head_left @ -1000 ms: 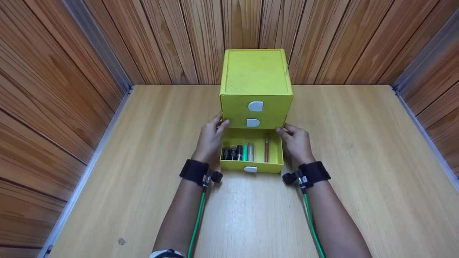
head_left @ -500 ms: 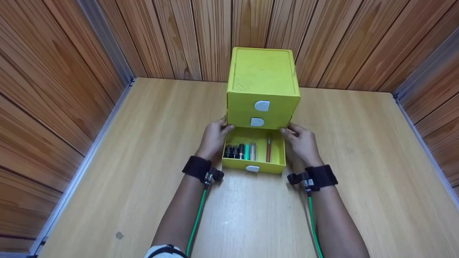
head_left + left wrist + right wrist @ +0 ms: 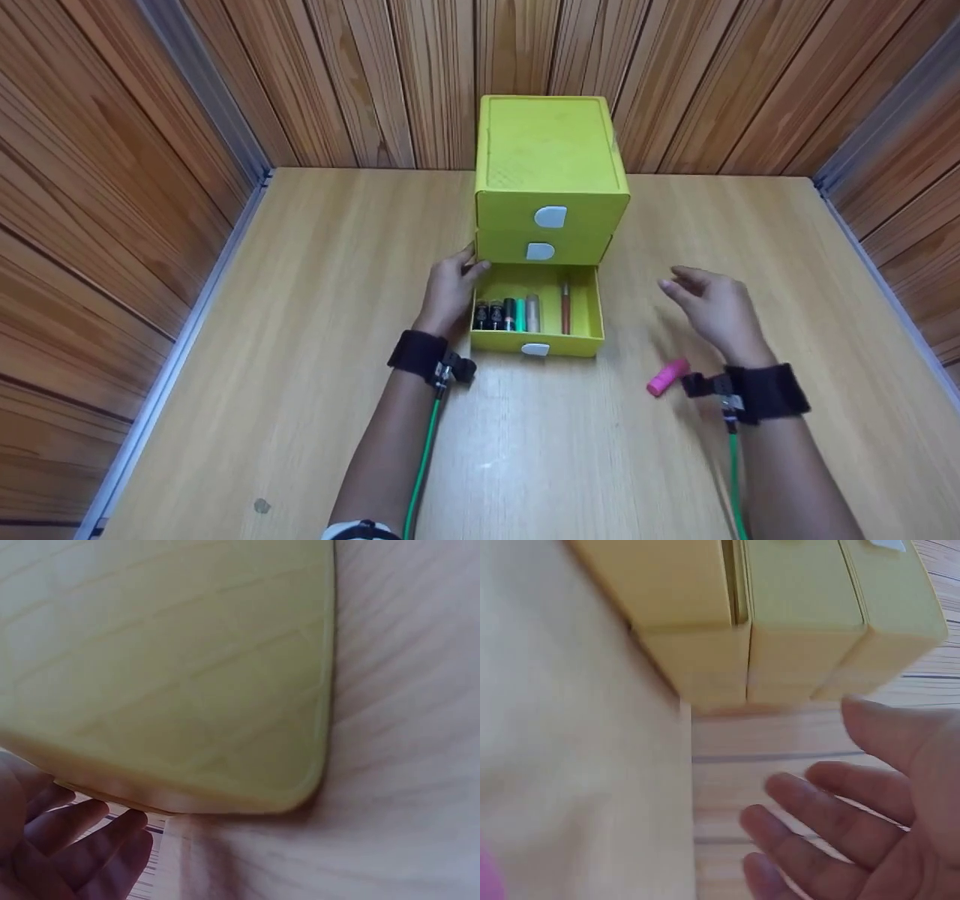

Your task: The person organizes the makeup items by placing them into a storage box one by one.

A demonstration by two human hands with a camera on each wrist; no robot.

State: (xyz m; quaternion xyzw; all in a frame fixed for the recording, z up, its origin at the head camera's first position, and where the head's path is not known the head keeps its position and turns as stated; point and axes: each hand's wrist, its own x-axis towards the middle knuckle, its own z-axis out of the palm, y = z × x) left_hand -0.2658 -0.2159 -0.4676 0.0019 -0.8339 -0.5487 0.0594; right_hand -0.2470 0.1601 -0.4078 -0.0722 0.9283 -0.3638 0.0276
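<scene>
A lime-yellow drawer cabinet (image 3: 551,150) stands at the back of the table, its bottom drawer (image 3: 536,344) pulled out. Inside the drawer, several small tubes stand in a row: black ones, a green tube (image 3: 520,316) and a grey tube (image 3: 532,313). A slim brown pencil-like stick (image 3: 565,309) is apart from them. My left hand (image 3: 450,294) rests along the cabinet's lower left side, thumb at the front corner, fingers loosely extended in the left wrist view. My right hand (image 3: 716,307) hovers over the table right of the drawer, fingers relaxed, holding nothing. Below it lies a pink cylinder (image 3: 667,376).
Wood-panelled walls (image 3: 360,75) enclose the table (image 3: 315,300) at the back and sides, with the cabinet close to the back wall. Green cables (image 3: 424,465) run from both wrist cameras toward my body. A small dark spot (image 3: 262,505) marks the table's front left.
My right hand has let go of the cabinet's right side and moved right, uncovering the pink cylinder. My left hand stays at the left side; the drawer remains out.
</scene>
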